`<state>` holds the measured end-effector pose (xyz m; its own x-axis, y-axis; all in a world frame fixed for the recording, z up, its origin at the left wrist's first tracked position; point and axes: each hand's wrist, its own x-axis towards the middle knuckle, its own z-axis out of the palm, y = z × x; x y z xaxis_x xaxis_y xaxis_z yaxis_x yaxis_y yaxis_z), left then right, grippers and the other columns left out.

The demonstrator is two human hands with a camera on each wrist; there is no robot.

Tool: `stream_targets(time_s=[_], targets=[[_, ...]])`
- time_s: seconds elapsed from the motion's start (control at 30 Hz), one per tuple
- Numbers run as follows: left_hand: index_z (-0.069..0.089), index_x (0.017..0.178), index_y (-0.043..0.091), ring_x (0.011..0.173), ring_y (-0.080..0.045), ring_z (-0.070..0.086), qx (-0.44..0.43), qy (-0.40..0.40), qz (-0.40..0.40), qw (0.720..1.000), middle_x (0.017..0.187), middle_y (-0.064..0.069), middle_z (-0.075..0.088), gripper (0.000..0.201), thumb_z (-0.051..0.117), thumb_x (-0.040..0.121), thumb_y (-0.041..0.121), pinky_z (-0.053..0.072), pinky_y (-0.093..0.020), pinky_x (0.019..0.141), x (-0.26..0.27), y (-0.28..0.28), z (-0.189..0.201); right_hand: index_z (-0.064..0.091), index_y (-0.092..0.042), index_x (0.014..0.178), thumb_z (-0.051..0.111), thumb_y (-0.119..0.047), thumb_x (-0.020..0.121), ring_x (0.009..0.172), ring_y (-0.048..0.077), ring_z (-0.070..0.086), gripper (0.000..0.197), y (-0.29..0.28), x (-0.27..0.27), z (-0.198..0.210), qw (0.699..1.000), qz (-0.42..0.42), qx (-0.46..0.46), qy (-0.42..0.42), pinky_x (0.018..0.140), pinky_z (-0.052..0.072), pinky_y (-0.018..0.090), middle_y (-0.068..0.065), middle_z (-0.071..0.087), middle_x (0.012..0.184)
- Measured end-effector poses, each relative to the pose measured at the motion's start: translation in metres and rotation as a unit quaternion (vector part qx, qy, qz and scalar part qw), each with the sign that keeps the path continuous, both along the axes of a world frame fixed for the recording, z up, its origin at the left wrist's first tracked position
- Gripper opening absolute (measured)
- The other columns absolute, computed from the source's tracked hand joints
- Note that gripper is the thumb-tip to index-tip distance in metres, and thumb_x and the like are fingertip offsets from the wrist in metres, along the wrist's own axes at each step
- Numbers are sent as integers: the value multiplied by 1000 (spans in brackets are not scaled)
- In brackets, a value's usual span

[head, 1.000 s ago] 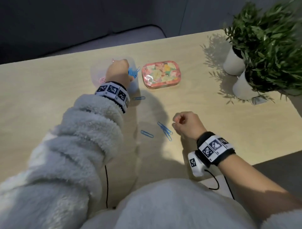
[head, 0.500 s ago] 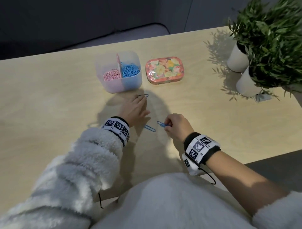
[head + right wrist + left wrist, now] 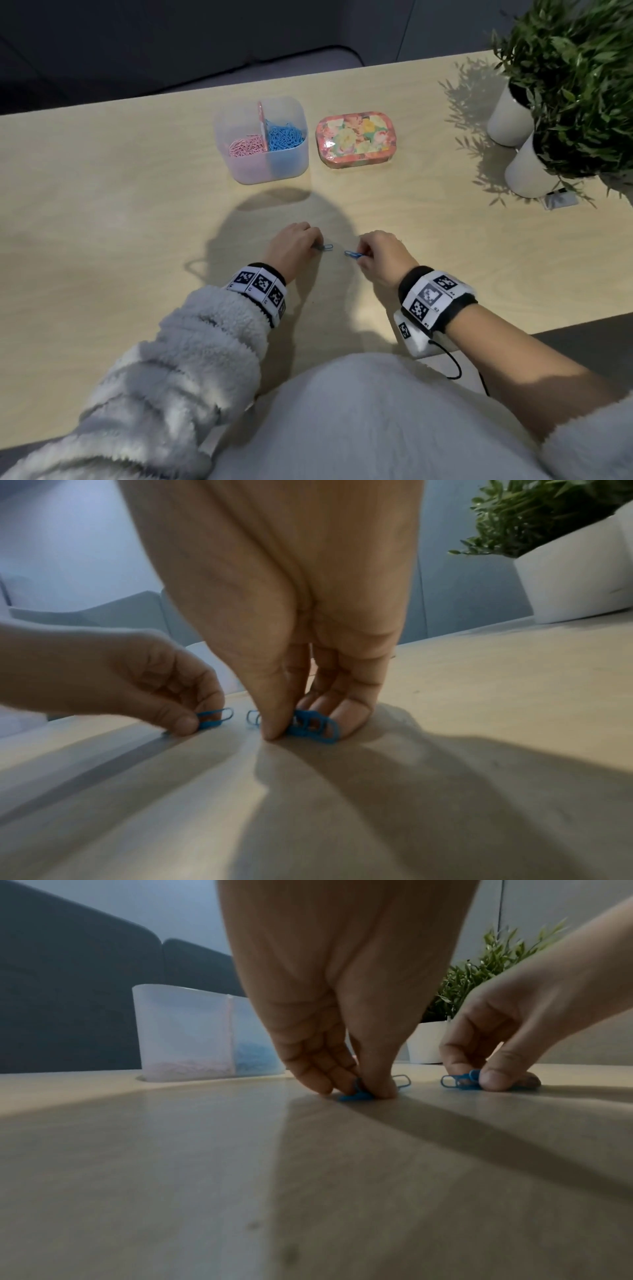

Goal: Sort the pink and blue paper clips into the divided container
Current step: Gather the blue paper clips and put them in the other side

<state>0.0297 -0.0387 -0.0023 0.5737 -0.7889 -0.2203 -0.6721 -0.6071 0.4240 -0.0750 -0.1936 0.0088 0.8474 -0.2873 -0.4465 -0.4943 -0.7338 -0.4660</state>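
Note:
A translucent divided container [image 3: 270,169] stands at the back of the wooden table, pink clips in its left half and blue clips in its right. My left hand [image 3: 313,247] [image 3: 359,1093] pinches blue paper clips [image 3: 328,247] [image 3: 354,1095] down on the table top. A short way to the right, my right hand [image 3: 359,257] [image 3: 301,730] pinches a small bunch of blue paper clips [image 3: 352,254] [image 3: 313,725] against the table. The two hands are close together but apart.
A flowered tin [image 3: 356,138] lies right of the container. Two white pots with green plants [image 3: 529,168] stand at the far right, a small grey item [image 3: 560,200] beside them. The table's near edge [image 3: 565,325] runs close behind my right wrist.
My left hand came back from the container to the table and picked up loose blue clips. My right hand gathered its blue clips. The loose clips between the hands are gone from the table.

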Motion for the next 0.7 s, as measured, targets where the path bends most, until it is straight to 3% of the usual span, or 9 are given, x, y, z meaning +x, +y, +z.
stream_targets(time_s=[0.07,0.17,0.27,0.3,0.37,0.43,0.5,0.57,0.7], targets=[[60,104,6,99,-30,56,6,24,30,999,107,-14,60,19,56,87,10,44,-37,86,1,-3,-1,55,-14,67,55,-4,79,78,28,57,16,-8,11,13,999,-16,38,5,68,42,30,7,59,77],[58,106,5,103,-31,54,42,27,34,998,110,-16,58,19,54,88,9,40,-35,88,2,-7,-3,54,-13,69,61,-6,82,69,19,54,17,-21,51,40,994,-59,72,-60,68,41,27,4,58,73],[54,108,5,105,-31,48,80,-22,12,996,114,-15,51,19,49,91,11,40,-36,89,-1,-9,-4,58,-8,73,65,-5,80,68,20,57,11,-25,107,65,983,-77,88,-139,71,50,37,7,57,72],[53,108,6,105,-30,47,88,-47,4,995,114,-14,50,18,48,92,12,40,-36,89,-2,-9,-5,64,-6,81,66,-5,80,69,19,60,2,-24,125,70,980,-84,86,-161,71,52,35,8,59,76],[52,107,7,104,-30,48,82,-55,3,995,112,-13,52,17,48,92,13,42,-36,87,-3,-7,-7,69,-7,94,67,-7,80,55,8,58,14,-20,158,78,974,-104,90,-181,58,51,23,5,61,75],[52,105,5,101,-30,50,61,-18,14,998,108,-14,56,17,47,92,15,41,-37,84,-3,-5,-5,69,-3,93,69,-8,80,47,6,56,14,-13,184,83,969,-117,119,-182,50,52,18,3,59,67],[52,103,4,97,-31,52,33,-1,23,999,104,-15,58,18,47,92,18,39,-38,79,-3,-2,-1,70,2,90,69,-12,82,56,16,61,16,-6,201,84,966,-122,141,-178,63,58,28,6,62,67],[54,100,2,92,-31,53,-16,9,37,999,100,-17,58,17,49,90,16,38,-38,73,-1,1,4,69,1,81,65,-14,85,69,25,67,17,-2,210,82,968,-123,148,-164,75,59,37,15,69,78],[58,96,2,85,-31,58,-146,19,99,984,95,-16,62,12,57,85,8,42,-36,72,28,-4,27,69,4,85,53,-9,88,77,28,66,21,-18,204,75,955,-151,135,-218,78,58,41,16,68,87]])
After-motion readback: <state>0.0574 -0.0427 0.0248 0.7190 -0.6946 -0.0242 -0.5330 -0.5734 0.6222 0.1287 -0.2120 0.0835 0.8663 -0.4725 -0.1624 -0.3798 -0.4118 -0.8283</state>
